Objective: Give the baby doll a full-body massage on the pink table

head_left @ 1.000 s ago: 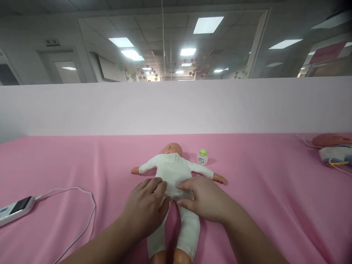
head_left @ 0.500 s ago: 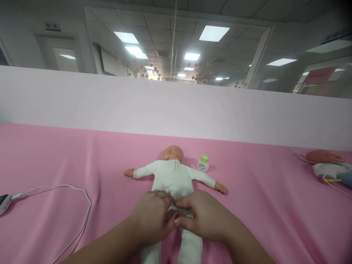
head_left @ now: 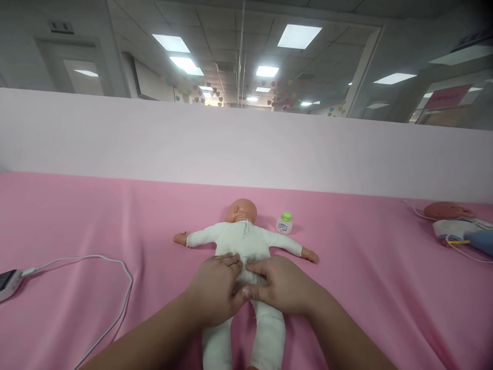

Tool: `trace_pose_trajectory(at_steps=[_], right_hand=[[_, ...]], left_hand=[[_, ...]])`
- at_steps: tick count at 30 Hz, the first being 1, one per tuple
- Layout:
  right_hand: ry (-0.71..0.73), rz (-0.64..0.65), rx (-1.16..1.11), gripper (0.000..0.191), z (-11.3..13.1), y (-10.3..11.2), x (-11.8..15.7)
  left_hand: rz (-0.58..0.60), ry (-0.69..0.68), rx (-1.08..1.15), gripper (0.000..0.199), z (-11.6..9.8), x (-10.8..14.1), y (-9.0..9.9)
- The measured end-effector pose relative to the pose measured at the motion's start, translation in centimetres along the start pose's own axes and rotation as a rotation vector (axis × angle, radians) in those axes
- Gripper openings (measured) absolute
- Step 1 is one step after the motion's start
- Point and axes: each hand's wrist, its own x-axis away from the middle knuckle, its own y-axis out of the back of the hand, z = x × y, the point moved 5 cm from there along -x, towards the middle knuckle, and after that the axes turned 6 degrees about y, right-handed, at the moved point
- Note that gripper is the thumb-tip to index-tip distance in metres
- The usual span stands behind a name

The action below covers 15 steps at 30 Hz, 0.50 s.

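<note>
A baby doll with a white cloth body lies on the pink cover, its head away from me and turned to one side. A stitched seam shows below its neck. Across the left side of its lower body rests my left hand, fingers laid out over the cloth. My right hand lies on the right side, index finger and thumb stretched inward. The two thumbs meet near the middle, and some of the right fingers are hidden. Beyond the doll's right arm stands a small clear bottle with a green cap.
On the left, a white device has a white cable curving toward me. Another doll with blue and white cloth and a thin tube lies at the far right. A white wall with glass above borders the pink surface.
Both hands have slid slightly up the doll's body toward its head, staying in contact with it. The camera view has shifted a little. The bottle stands in the same place.
</note>
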Motion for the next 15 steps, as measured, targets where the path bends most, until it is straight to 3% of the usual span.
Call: trace_pose_trajectory(at_steps=[4,8,11,15], right_hand=[[0.036,0.033,-0.075,0.029,0.6,0.0,0.3],[0.052,-0.130,-0.086,0.038,1.0,1.2,0.3],[0.060,-0.173,-0.074,0.042,1.0,1.2,0.0],[-0.003,-0.066,-0.054,0.041,0.6,0.1,-0.7]], left_hand=[[-0.059,0.052,-0.016,0.041,-0.3,0.3,1.1],[-0.183,0.017,-0.007,0.049,0.6,0.1,0.7],[-0.118,0.014,-0.025,0.054,1.4,-0.3,-0.4],[-0.014,0.045,-0.059,0.055,1.5,-0.5,-1.1]])
